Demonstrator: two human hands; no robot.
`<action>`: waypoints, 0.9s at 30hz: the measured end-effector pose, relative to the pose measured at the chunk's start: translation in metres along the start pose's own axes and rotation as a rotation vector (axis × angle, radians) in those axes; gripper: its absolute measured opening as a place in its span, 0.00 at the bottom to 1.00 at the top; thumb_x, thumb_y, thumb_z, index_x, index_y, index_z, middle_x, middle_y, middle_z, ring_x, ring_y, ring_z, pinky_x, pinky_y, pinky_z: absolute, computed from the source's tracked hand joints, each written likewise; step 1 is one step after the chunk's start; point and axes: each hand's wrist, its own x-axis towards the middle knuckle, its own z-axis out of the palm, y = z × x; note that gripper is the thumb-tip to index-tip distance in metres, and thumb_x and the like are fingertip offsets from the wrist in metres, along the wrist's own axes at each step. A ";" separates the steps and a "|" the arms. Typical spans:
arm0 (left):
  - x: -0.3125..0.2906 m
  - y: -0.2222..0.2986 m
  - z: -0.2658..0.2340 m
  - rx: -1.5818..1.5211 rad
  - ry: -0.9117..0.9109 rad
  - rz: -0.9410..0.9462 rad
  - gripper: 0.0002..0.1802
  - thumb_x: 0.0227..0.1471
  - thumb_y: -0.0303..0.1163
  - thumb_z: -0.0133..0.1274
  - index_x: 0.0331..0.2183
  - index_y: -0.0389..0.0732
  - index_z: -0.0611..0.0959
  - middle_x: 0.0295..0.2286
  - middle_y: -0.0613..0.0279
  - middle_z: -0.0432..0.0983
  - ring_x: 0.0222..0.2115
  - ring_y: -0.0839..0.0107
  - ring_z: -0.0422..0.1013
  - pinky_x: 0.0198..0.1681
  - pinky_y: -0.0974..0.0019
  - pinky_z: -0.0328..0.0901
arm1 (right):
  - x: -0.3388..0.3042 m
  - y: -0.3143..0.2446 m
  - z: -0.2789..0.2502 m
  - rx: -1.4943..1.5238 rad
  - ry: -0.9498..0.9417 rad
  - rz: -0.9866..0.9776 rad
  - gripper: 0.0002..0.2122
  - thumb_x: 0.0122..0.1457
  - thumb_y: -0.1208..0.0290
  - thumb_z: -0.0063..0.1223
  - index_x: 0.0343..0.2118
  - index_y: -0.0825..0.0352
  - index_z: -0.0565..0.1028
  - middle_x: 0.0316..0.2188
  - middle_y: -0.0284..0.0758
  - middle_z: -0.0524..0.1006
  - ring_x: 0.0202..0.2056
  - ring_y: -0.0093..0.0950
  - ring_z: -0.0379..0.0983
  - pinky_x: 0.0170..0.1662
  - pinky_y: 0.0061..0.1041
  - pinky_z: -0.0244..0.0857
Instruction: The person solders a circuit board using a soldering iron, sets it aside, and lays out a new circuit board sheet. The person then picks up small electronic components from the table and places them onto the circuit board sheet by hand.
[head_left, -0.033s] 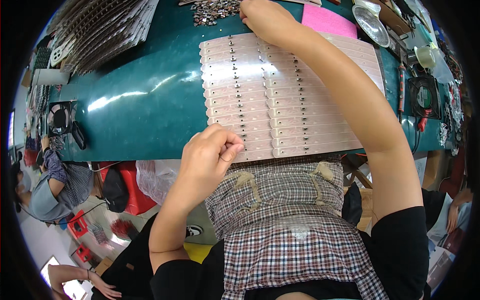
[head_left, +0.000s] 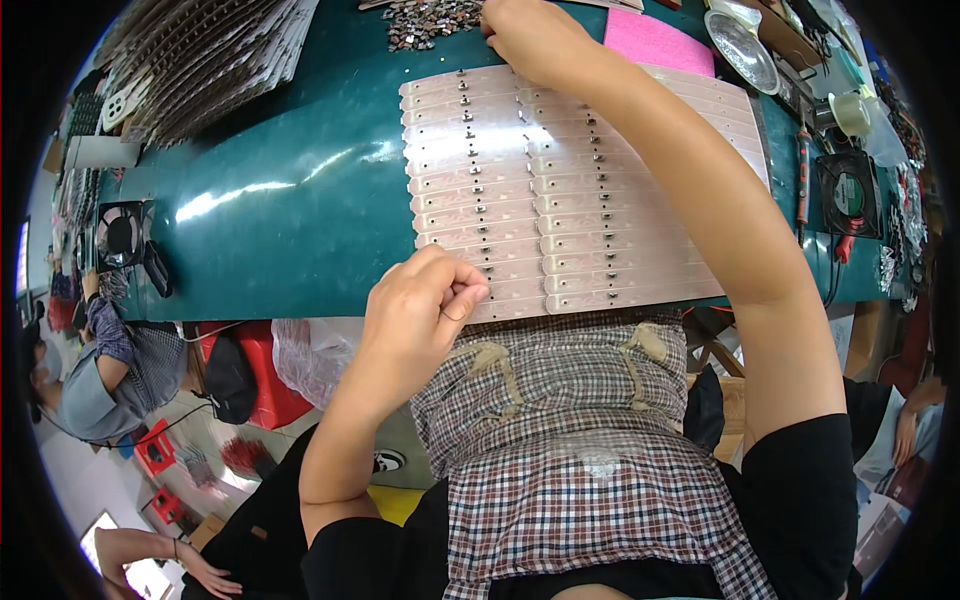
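A pale pinkish panel of circuit-board strips (head_left: pixel 640 220), with small metal parts in two columns, lies on the green table. My left hand (head_left: pixel 415 310) is at its near left corner, thumb and fingertips pinched together; whatever is between them is hidden. My right hand (head_left: pixel 535 40) reaches across the panel to its far side, beside a heap of small metal pieces (head_left: pixel 430 25). Its fingers are curled and partly out of sight at the top edge, so what they hold cannot be made out.
Stacked board panels (head_left: pixel 215 70) stand at the far left. Pink foam (head_left: pixel 658 42) and a metal dish (head_left: pixel 742 50) lie beyond the panel. On the right are a soldering iron (head_left: pixel 803 175) and a black fan (head_left: pixel 848 195); another fan (head_left: pixel 122 237) stands left. Other people are nearby.
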 end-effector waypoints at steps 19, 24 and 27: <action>0.012 -0.002 0.006 0.192 0.038 0.110 0.06 0.53 0.26 0.61 0.33 0.36 0.81 0.28 0.58 0.73 0.26 0.62 0.72 0.32 0.61 0.67 | 0.003 0.028 -0.014 0.125 0.025 0.139 0.08 0.55 0.76 0.53 0.31 0.75 0.80 0.32 0.54 0.80 0.34 0.47 0.80 0.40 0.40 0.72; 0.011 -0.005 0.004 0.185 0.018 0.092 0.05 0.53 0.25 0.60 0.33 0.37 0.79 0.29 0.57 0.74 0.28 0.59 0.72 0.33 0.60 0.67 | -0.006 -0.005 -0.055 0.447 -0.020 0.307 0.07 0.55 0.75 0.60 0.33 0.74 0.82 0.27 0.45 0.82 0.28 0.32 0.79 0.34 0.29 0.71; 0.012 -0.004 0.002 0.183 0.000 0.097 0.05 0.54 0.26 0.59 0.33 0.37 0.79 0.29 0.56 0.74 0.28 0.58 0.73 0.33 0.60 0.67 | -0.019 -0.008 -0.066 0.583 0.011 0.257 0.06 0.55 0.77 0.60 0.34 0.73 0.83 0.25 0.38 0.82 0.27 0.23 0.77 0.32 0.24 0.70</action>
